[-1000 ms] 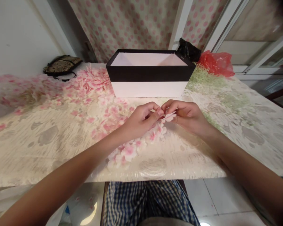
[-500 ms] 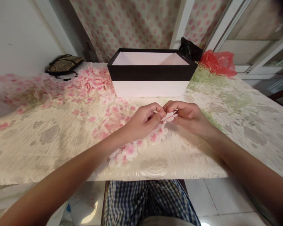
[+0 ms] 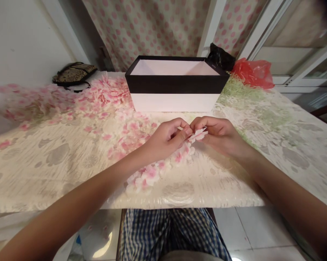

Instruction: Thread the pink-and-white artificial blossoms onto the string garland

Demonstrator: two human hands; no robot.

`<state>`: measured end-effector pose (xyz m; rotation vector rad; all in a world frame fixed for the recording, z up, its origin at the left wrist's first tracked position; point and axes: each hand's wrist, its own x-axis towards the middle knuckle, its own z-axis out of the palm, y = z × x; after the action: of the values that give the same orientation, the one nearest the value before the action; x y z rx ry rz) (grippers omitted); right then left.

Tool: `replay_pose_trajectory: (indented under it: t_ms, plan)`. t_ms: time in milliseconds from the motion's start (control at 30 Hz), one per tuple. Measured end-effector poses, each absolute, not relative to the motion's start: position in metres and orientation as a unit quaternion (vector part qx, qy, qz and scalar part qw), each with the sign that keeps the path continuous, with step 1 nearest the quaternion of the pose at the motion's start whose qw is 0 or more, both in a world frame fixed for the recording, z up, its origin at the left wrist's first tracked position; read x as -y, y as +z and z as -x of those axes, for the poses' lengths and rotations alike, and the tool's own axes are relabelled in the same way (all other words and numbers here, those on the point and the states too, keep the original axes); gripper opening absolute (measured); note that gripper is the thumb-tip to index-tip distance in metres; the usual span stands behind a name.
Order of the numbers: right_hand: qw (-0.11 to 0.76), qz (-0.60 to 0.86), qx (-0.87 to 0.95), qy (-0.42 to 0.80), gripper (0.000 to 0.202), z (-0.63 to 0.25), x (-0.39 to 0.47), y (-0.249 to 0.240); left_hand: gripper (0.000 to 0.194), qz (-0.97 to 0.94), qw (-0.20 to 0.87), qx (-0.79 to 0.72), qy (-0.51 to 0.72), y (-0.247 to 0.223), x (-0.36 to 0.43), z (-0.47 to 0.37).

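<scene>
Over the middle of the table, my left hand (image 3: 171,138) and my right hand (image 3: 219,134) meet fingertip to fingertip. Between them they pinch a small pale pink artificial flower (image 3: 198,135), its petals fanned edge-on. Fingers of both hands are closed round it, and its back side is hidden by them. Just below and left of the hands, loose pink and white flowers (image 3: 149,174) lie in a line on the tablecloth (image 3: 82,185). More blossoms (image 3: 132,128) are scattered behind my left wrist.
A black-and-white open box (image 3: 176,101) stands behind the hands. Pink flowers (image 3: 109,90) are heaped to its left, beside a patterned bag (image 3: 73,74). Green shredded filler (image 3: 242,90), a red plastic bag (image 3: 254,72) and a black plastic bag (image 3: 220,57) lie to its right.
The flower between my fingertips has shifted very slightly to the right and turned a little. Both hands keep nearly the same place and grip.
</scene>
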<state>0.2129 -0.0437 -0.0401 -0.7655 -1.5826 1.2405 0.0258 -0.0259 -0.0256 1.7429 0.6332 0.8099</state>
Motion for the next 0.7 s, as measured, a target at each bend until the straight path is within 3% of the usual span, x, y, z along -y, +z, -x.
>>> replay_pose_trajectory:
  t_ms: [700]
  plan:
    - [0.471,0.329,0.671,0.469,0.011,-0.2116,0.0471,-0.0376,0.013,-0.736,0.518,-0.273,0.339,-0.0242,0.0268,-0.0253]
